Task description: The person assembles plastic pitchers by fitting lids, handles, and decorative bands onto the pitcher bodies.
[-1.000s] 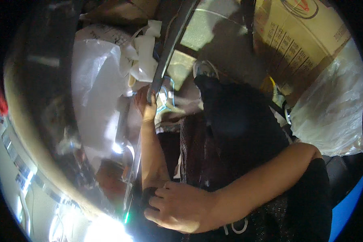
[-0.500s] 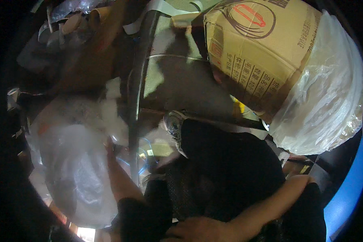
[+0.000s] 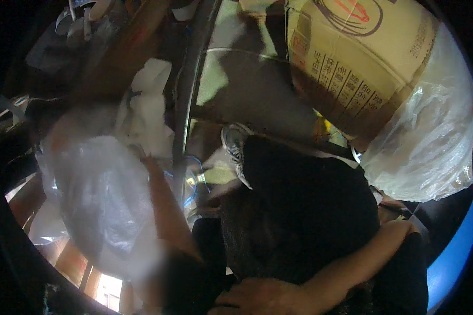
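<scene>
A cloudy translucent plastic bag bulges at the left, and its contents cannot be made out. My left hand reaches up along the bag's right edge and touches it. Blur and the plastic hide its fingers. Just beyond that hand, a crumpled white sheet stands out against the dark background. My right forearm bends inward across dark clothing, and my right hand lies on my lap, fingers stretched over the cloth, holding nothing.
A brown cardboard box with printing stands at the upper right, its lower right side in clear plastic wrap. A dark metal rail runs lengthwise. My grey shoe and blue cords are near it. Something blue curves along the right.
The box, rail and shoe have shifted right and slightly up in the view. More of the white sheet shows beyond the bag. My right hand stays on my lap.
</scene>
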### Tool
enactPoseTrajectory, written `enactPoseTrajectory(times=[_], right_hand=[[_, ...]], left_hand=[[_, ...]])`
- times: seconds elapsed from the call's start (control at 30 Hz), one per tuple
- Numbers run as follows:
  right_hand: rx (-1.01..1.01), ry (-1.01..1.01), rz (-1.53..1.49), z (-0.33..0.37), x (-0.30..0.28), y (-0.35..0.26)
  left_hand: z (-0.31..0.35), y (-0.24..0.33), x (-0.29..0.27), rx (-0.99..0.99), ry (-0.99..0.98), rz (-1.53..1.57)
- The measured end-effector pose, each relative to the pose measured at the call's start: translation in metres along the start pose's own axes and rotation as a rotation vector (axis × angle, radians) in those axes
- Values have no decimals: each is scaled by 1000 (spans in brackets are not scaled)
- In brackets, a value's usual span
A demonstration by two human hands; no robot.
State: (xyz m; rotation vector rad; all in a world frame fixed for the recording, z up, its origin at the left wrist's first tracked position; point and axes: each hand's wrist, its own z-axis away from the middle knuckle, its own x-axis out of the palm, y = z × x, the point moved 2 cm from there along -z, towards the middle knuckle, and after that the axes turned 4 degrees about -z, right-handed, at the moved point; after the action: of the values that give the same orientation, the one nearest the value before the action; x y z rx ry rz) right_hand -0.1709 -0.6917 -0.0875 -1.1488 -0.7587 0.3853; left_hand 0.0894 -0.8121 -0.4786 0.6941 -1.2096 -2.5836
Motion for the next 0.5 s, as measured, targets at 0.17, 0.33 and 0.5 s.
enactPoseTrajectory(times=[0.17, 0.33, 0.5], right_hand=[[57, -171, 206, -1, -24, -35], [-51, -209, 302, 4, -16, -41], [-289, 115, 375, 16, -12, -32]], left_hand=[[36, 14, 2, 57, -7, 118], [80, 64, 8, 214, -82, 103], [168, 151, 38, 338, -282, -108]])
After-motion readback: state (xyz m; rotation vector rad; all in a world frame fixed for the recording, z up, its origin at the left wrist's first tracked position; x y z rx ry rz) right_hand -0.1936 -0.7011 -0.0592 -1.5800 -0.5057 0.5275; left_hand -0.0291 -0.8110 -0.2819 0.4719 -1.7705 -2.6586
